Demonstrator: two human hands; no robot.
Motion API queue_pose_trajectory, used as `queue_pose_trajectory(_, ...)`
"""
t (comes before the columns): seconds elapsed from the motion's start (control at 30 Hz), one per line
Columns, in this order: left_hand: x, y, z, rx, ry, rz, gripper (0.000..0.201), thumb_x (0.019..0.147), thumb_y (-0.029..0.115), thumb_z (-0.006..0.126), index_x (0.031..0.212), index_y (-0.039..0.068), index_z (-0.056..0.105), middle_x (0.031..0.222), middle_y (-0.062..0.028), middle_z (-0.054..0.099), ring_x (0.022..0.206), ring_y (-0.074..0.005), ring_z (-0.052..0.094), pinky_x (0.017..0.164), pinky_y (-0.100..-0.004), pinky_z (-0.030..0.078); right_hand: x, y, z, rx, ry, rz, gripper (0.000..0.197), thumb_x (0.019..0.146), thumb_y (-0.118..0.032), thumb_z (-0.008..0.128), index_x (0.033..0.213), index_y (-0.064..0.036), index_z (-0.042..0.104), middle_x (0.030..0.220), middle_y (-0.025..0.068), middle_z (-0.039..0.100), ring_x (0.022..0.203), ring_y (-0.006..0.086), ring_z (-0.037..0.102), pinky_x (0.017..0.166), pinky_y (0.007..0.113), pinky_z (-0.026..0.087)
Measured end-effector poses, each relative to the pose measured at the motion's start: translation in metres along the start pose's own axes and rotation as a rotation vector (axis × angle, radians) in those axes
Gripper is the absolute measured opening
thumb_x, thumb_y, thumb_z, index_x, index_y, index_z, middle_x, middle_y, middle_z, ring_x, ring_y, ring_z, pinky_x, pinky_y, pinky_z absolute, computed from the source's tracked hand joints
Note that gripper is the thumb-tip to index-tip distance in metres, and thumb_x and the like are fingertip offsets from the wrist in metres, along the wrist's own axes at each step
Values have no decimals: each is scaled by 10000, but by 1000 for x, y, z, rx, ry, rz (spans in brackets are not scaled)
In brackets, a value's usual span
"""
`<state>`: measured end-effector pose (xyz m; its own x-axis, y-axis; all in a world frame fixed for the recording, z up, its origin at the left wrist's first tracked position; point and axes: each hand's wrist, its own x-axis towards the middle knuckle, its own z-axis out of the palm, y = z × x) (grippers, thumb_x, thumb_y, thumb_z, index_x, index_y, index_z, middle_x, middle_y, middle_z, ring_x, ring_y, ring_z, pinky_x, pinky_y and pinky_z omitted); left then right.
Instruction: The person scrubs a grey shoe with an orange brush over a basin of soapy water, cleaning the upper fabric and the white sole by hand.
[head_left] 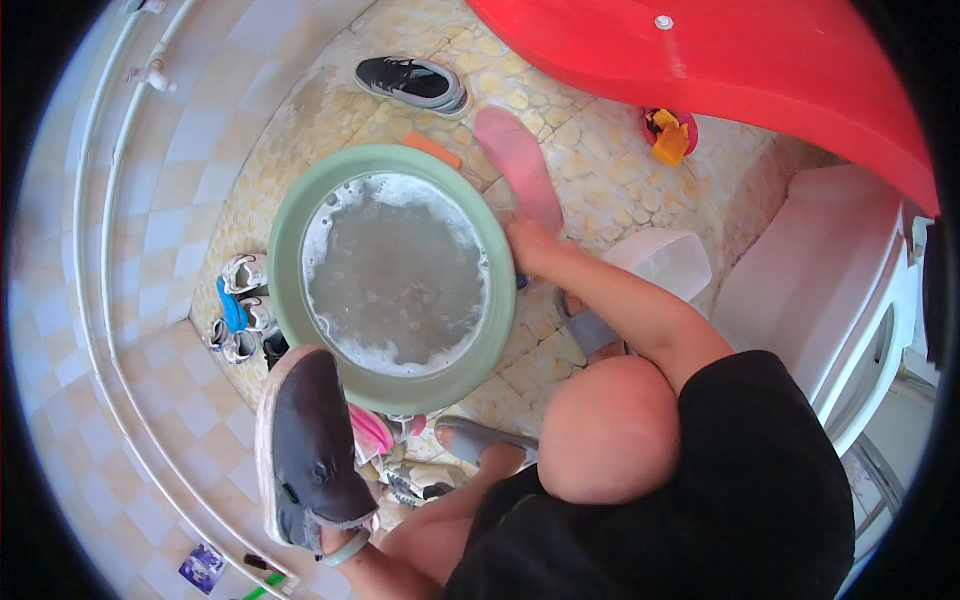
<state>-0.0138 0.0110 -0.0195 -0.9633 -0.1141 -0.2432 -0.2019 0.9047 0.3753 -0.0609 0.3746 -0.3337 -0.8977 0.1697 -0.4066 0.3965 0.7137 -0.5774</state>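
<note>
My left hand (328, 542) is pushed into the opening of a dark leather shoe (315, 435) with a fuzzy lining and pale sole, raised at the near left of the basin. Its fingers are hidden inside the shoe; a pale bangle circles the wrist. At the basin's right rim, my right hand (530, 242) is closed at the near end of a pink insole (520, 160), which looks smeared by motion. Between my hands stands a round green basin (292, 230) of grey, cloudy water with white suds along its edge.
A black-and-grey sneaker (412, 82) and an orange block (432, 150) lie beyond the basin. Several small shoes (243, 275) stand left of it, pink ones (370, 428) nearer me. At right are a white tub (660, 262), a small red container (680, 130) and a large red panel (720, 60).
</note>
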Motion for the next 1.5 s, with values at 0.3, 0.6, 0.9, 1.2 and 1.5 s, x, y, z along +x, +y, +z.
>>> queue_pose_trajectory(0.3,1,2,3,-18,-30,-24,617,849,463,558,1341,108,449,1368,-137,461,1253,-308,410,1053,-435,298,130,-37,-66,70,-7,-340,639,937,-440,403,1459,-90,284,1382,223,432,1308,356,383,1064,395,311)
queue_pose_trajectory(0.6,11,6,2,-129,-78,-1,624,854,461,557,1358,114,433,1384,-131,446,1268,-305,394,1066,-437,283,171,-19,-56,287,96,-228,530,946,-445,419,1347,-99,440,1273,140,513,1184,258,481,1003,385,363)
queue_pose_trajectory(0.9,10,7,4,-262,-52,42,631,860,459,556,1374,120,416,1400,-124,432,1283,-302,378,1079,-439,268,102,-26,-113,836,160,11,418,971,-359,456,1222,-49,580,939,41,630,842,102,577,738,267,476)
queue_pose_trajectory(1.2,-1,34,6,-237,75,232,633,867,456,550,1387,126,403,1408,-122,427,1287,-299,375,1088,-441,258,-53,-252,-104,676,-35,-909,426,944,-203,537,1348,-80,488,1231,154,586,1122,241,561,980,339,410)
queue_pose_trajectory(1.5,-13,61,-12,56,237,302,511,804,400,569,1225,112,564,1224,-125,589,1126,-321,541,960,-444,394,-157,-330,-112,34,269,-1459,388,899,-199,545,1271,-92,533,908,172,575,874,344,580,735,418,508)
